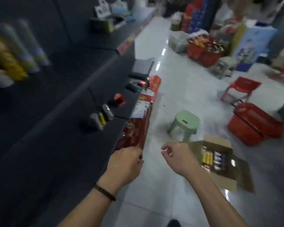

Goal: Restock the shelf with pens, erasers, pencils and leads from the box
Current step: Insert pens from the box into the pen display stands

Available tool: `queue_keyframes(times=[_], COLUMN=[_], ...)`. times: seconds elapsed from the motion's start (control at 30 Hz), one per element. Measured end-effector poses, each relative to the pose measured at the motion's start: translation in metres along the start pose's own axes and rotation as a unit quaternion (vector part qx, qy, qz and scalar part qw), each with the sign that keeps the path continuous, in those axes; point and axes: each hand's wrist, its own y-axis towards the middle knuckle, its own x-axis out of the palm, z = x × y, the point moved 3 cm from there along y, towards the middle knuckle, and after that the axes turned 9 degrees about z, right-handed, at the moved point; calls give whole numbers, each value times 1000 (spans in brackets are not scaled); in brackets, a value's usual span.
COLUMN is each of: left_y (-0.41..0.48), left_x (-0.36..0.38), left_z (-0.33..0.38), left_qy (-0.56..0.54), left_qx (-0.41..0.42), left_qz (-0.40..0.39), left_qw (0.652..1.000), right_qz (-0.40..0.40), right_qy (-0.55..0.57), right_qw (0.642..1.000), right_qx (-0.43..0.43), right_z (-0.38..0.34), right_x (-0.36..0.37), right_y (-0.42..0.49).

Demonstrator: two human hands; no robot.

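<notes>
A: Nearest me?
B: Left hand (126, 161), curled at the shelf (56, 128) lip; I cannot tell if it grips anything. Right hand (175, 157) is loosely curled and empty, near the box (225, 181).
A: Progress?
B: Early, I judge. Three small packs (102, 118) and one orange item (119, 99) are shelved — the floor box holds yellow packs (207, 158) and purple packs (219, 158), too blurred to count.

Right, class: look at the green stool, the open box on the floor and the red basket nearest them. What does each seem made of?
Green stool: probably moulded plastic, one smooth matte piece with rounded corners. Box: cardboard by its look, dull brown with folded flaps. Red basket: likely plastic, uniformly red with seemingly slotted walls, though blur hides detail.
</notes>
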Motion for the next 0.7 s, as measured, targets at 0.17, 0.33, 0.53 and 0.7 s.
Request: queue_keyframes(times=[0.17,0.33,0.53,0.7], left_y=[77,146,227,300], left_x=[105,192,291,408], left_z=[111,215,297,352], left_qy=[-18,-12,-33,-92], left_qx=[43,106,127,132], left_qz=[-139,-235,-333,-417], left_qw=[989,966,934,894], right_qz=[-95,-160,-157,-149], right_qy=[-33,-22,-4,28], right_qw=[985,957,916,879], right_qx=[141,243,369,451], right_z=[168,307,445,561], right_x=[-23,-42,-65,-48], right_y=[-14,-29,-1,49])
